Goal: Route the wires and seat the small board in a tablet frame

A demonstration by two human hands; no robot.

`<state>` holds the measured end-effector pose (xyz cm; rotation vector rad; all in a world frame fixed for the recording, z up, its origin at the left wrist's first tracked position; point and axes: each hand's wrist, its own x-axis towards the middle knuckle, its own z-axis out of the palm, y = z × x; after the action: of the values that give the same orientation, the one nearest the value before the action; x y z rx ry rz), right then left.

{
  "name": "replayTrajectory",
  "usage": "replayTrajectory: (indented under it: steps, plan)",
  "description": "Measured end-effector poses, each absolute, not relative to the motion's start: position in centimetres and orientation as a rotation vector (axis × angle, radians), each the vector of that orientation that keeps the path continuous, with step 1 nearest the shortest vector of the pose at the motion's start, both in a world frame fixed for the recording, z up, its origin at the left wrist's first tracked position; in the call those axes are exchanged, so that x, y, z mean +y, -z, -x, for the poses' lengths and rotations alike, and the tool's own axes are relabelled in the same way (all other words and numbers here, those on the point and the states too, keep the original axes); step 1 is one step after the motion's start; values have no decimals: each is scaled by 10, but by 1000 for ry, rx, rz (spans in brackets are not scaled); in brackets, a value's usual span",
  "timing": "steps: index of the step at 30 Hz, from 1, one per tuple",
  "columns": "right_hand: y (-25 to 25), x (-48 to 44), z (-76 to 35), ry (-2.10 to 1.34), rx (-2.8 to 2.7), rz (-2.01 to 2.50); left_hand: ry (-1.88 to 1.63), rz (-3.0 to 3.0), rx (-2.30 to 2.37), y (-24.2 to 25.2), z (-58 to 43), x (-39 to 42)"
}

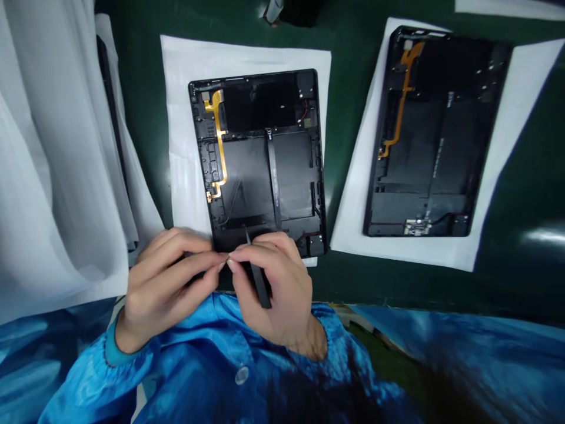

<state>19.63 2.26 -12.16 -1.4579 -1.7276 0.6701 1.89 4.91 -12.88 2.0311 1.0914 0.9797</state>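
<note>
An opened black tablet housing [247, 176] lies before me, with an orange flex cable [221, 150] down its left side and a dark strip cable [274, 176] along its middle. At its near edge my left hand [170, 285] is closed, thumb and forefinger pinched together. My right hand [282, 288] is closed too, its thumb and forefinger tips meeting those of the left. Whatever lies between the fingertips is too small to make out. Black tweezers [259, 280] are tucked in my right hand, tip pointing away over the housing.
White sheets [180, 129] lie under the housing on the dark green table [353, 70]. At right a second opened tablet housing [428, 147] rests on another white sheet [353, 218]. Stacked white sheets [57, 147] fill the left, with a dark flat edge [115, 118] showing between them.
</note>
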Motion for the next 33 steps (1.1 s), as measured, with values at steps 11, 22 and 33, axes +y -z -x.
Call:
replayTrajectory:
  steps: [11, 22, 33]
  plan:
    - [124, 21, -197, -667, -1710, 1447, -1016, -2061, 958, 133, -16, 53]
    - [115, 28, -196, -682, -1878, 1528, -1080, -1913, 1279, 129, -20, 47]
    - [103, 37, -202, -873, -2059, 1481, -1132, -1872, 1254, 133, -17, 46]
